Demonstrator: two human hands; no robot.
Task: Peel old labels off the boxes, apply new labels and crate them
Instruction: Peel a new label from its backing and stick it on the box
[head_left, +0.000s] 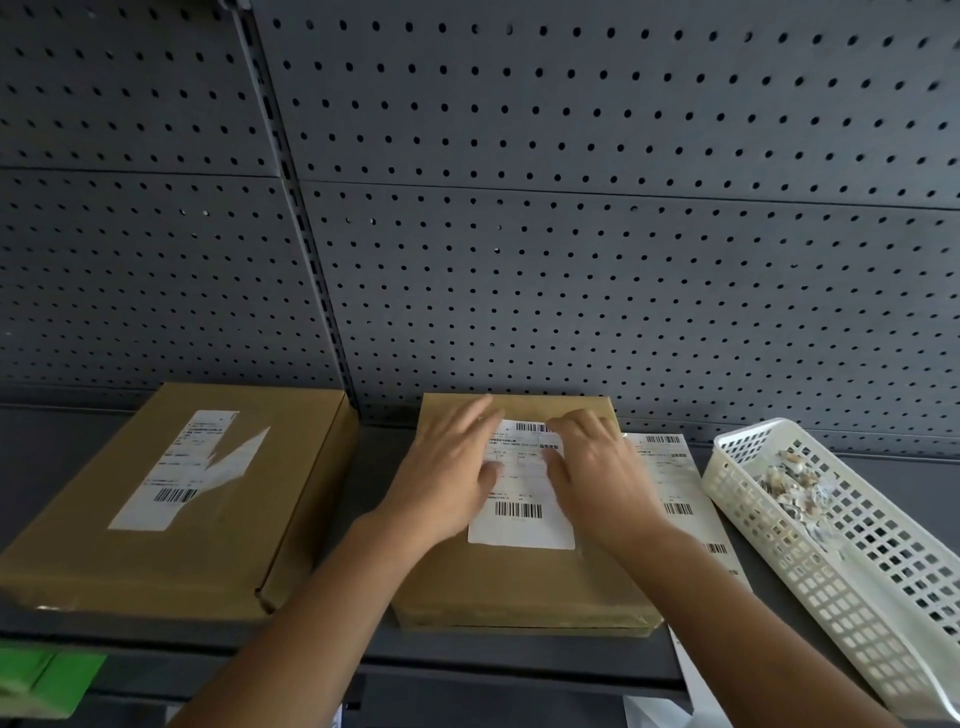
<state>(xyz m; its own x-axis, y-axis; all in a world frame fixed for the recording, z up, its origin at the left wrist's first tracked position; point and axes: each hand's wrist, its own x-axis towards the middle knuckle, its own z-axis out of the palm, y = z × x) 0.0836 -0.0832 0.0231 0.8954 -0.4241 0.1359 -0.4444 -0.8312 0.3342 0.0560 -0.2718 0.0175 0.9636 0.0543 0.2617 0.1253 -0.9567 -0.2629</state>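
A flat brown cardboard box lies in the middle of the grey shelf. A white label with barcodes lies on its top. My left hand rests flat on the label's left part, fingers straight. My right hand presses flat on the label's right part. A second brown box lies to the left, and its white label is partly torn. A sheet of further labels lies on the shelf just right of the middle box.
A white perforated plastic basket at the right holds scraps of peeled paper. A grey pegboard wall rises behind the shelf. Something green sits below the shelf's front edge at the bottom left.
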